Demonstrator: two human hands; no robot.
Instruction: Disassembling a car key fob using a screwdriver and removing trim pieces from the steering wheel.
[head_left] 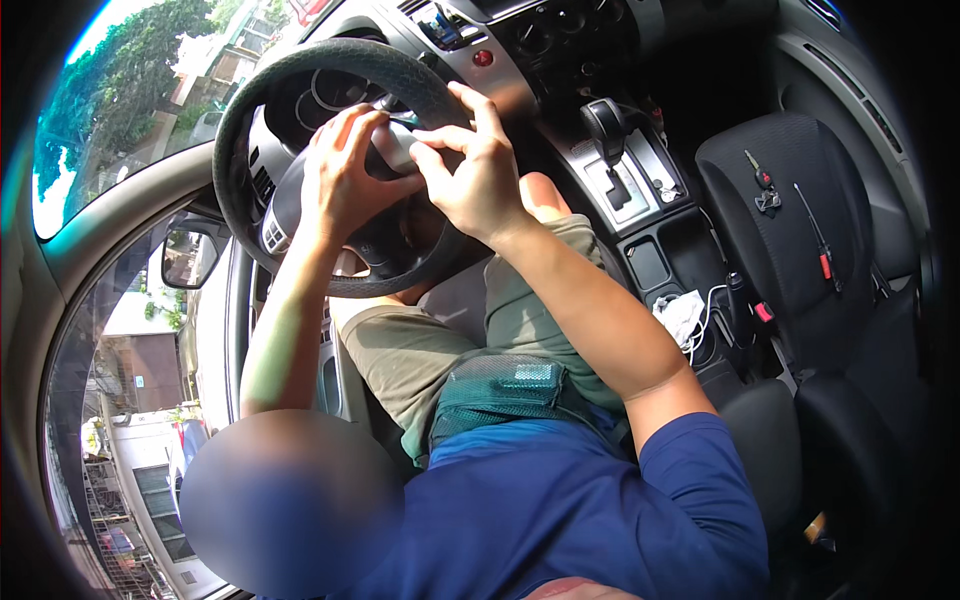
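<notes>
In front of the steering wheel hub, my left hand (342,178) is curled around a small smooth grey piece (394,148), fingers over its top and thumb beneath. Its exact kind does not show. From the other side, my right hand (474,172) pinches at the piece's right edge with thumb and a bent finger, while another finger points up beside the rim. Both hands are inside or over the black steering wheel (232,135), with the gauges behind it.
Right of the wheel stands the gear lever (604,128) on a silver console. On the passenger seat (720,160) lie a key with fob (765,178) and a screwdriver (824,258) with a red handle. A white cable (708,312) sits by the cup holders. The side window (150,350) is at left.
</notes>
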